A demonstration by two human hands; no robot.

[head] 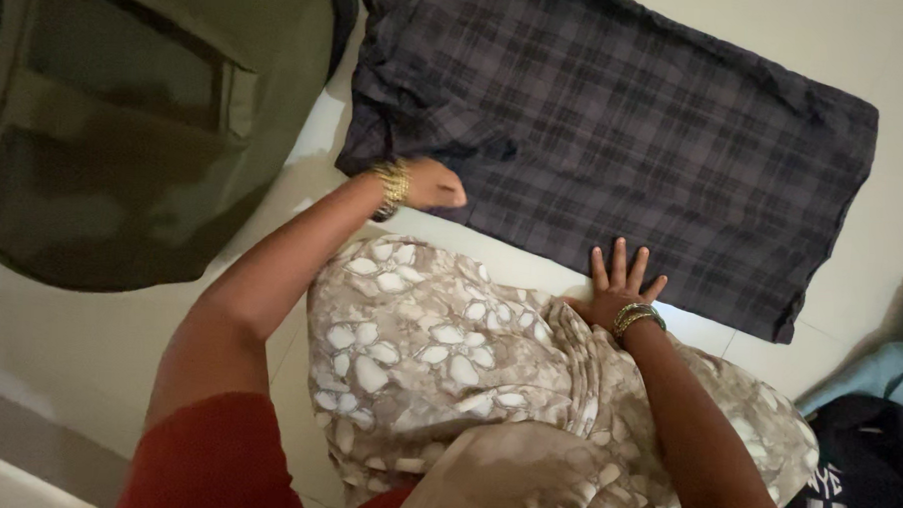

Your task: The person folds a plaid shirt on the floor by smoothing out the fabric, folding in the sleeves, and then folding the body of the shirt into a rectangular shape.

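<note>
Head view looks down on a dark plaid cloth (616, 140) spread flat on a pale tiled floor (88, 341). Left hand (434, 186), gold bangles (392, 187) at the wrist, rests on the cloth's near left corner with fingers curled; whether it grips the fabric I cannot tell. Right hand (619, 285), also bangled, lies open and flat, fingers spread, pressing on the cloth's near edge and holding nothing. Just below the cloth, between the two arms, is the person's lap in beige floral fabric (438, 354). Left of the cloth, touching its upper corner, lies an olive garment (146, 123). Below the cloth's right end, apart from it, sit a teal cloth (883, 369) and a dark printed garment (854, 478).
</note>
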